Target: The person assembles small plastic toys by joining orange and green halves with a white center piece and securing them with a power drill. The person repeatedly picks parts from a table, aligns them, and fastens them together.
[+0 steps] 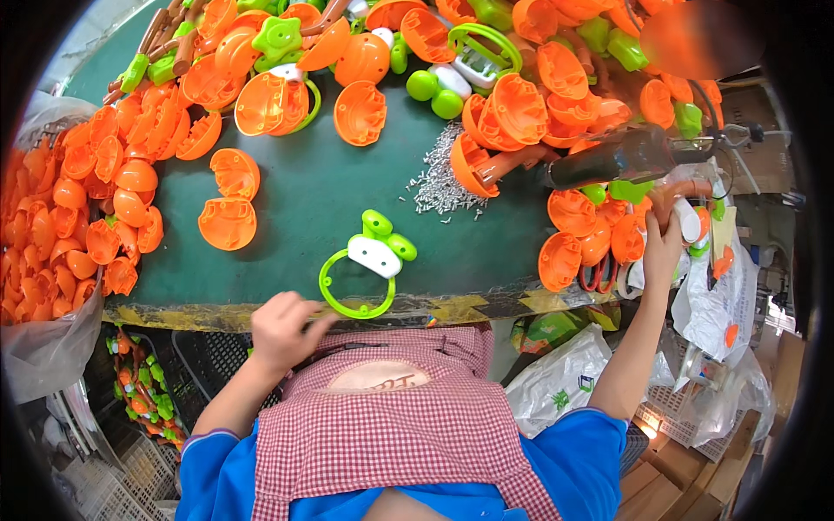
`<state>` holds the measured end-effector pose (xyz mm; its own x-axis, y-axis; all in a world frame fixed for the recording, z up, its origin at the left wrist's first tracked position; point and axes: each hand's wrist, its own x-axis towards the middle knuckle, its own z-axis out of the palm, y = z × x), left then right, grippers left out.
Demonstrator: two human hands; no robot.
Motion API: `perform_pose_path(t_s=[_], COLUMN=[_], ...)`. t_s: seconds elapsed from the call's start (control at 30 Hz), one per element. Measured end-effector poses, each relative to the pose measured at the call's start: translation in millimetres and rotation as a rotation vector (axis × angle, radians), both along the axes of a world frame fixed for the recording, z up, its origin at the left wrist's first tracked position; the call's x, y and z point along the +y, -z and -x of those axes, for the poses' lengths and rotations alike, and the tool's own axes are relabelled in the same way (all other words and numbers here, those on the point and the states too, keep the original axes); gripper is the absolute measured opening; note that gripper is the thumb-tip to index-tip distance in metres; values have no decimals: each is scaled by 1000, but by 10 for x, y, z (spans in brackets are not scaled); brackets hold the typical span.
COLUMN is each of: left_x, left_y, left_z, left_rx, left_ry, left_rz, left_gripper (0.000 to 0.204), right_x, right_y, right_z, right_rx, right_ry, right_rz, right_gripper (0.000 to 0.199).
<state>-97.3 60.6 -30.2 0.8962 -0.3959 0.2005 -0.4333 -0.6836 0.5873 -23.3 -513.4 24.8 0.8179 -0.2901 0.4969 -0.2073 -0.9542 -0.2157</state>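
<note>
While the left grip (pixel 282 332) hangs at the front edge of the counter (pixel 304 191), left of the frame's middle, its fingers are loosely curled and nothing shows inside them; blur hides whether thumb and fingertips meet. Just above and to the right, near the centre of the frame, a bright green ring (pixel 359 313) lies on the counter, with a white block (pixel 374 257) at its top and rounded green lobes (pixel 376 224) beyond that. The right grip (pixel 664 236) is far over at the right of the frame, its fingers at a brown curved piece (pixel 691 187); whether they close on it or merely touch it, I cannot tell. By its look the green ring assembly is hard moulded plastic, so it should be light and stiff, smooth enough to slide on the counter if nudged, and not very fragile, though the thin hoop may flex if squeezed across. The white block, with two dark holes in its face, seems the steadiest place to take hold, thumb and finger on its edges; the hoop's near side suits a quick pinch. Loose orange shells (pixel 228 224) lie to the upper left of it, and a heap of small silvery screws (pixel 443 182) lies to the upper right.
</note>
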Motion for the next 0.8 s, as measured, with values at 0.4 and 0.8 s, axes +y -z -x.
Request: perform_pose_path(t_s=[0.4, 0.8], left_x=[-365, -210], left_y=[176, 189], left_z=[-163, -133], left_rx=[-277, -298], left_ry=[349, 321], left_rz=[-76, 0], left_gripper=[19, 22], right_x=[2329, 2715], right_y=[105, 478], right_z=[1043, 910], right_rx=[599, 429], right_ry=[-287, -359], right_rz=[-1218, -1485], right_gripper=[48, 41])
